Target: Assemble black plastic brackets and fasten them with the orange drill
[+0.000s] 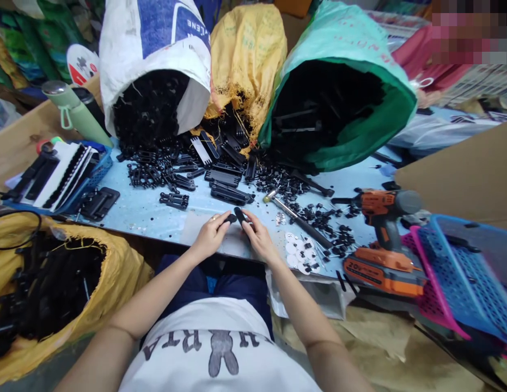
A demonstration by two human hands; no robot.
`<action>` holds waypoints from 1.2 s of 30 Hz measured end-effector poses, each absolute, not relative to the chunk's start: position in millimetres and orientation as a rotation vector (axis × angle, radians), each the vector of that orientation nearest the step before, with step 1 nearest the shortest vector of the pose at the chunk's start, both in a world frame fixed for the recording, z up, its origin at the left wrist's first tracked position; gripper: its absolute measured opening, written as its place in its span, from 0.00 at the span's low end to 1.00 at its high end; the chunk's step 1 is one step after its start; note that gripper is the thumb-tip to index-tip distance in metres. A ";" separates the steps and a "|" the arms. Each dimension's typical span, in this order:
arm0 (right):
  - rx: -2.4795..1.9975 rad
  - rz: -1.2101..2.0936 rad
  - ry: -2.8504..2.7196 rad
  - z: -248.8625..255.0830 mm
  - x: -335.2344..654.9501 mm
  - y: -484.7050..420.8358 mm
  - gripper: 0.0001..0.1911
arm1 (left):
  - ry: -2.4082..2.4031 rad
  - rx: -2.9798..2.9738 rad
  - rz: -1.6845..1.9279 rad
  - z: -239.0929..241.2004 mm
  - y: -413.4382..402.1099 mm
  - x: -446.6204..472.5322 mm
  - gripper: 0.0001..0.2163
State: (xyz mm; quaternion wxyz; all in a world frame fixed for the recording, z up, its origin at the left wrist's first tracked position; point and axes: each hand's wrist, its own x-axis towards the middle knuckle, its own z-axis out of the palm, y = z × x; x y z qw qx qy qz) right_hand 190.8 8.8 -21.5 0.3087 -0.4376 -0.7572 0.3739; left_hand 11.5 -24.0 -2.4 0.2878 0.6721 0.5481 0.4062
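Note:
My left hand point(211, 234) and my right hand point(258, 237) meet at the near edge of the light blue table point(147, 209). The left fingers pinch a small black plastic piece point(231, 219). The right fingers are closed round a longer black plastic part point(240, 214) that touches that small piece. A ring shows on the left hand. Just beyond the hands lie flat black plastic clips point(228, 193) and a hammer point(296, 218) with a metal head.
Three open sacks, white point(155, 65), yellow point(247, 54) and green point(343, 92), spill black parts across the table's far side. An orange cordless drill point(384, 239) stands at right beside blue and pink baskets point(465, 272). A yellow sack point(53, 294) sits at lower left, a blue tray point(61, 174) at left.

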 end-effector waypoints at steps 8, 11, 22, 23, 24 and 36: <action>-0.999 1.325 -1.818 -11.5 195.0 7.5 0.28 | 1.511 1.821 1.125 7.1 -32.9 24.1 0.17; -0.984 1.260 -1.935 -6.7 206.1 14.5 0.27 | 1.488 1.847 1.155 7.3 -31.6 21.3 0.16; -0.950 1.070 -1.985 4.6 199.6 10.1 0.28 | 1.455 1.869 1.368 14.5 -21.7 35.2 0.16; -0.968 1.051 -1.952 3.4 195.4 6.5 0.28 | 1.477 1.845 1.411 14.7 -22.2 40.1 0.16; -0.985 1.027 -1.912 2.4 191.1 3.1 0.28 | 1.510 1.821 1.462 15.0 -22.7 44.2 0.16; -1.060 1.033 -1.718 -11.3 162.8 -5.4 0.30 | 1.384 1.882 1.406 16.4 -7.1 24.1 0.14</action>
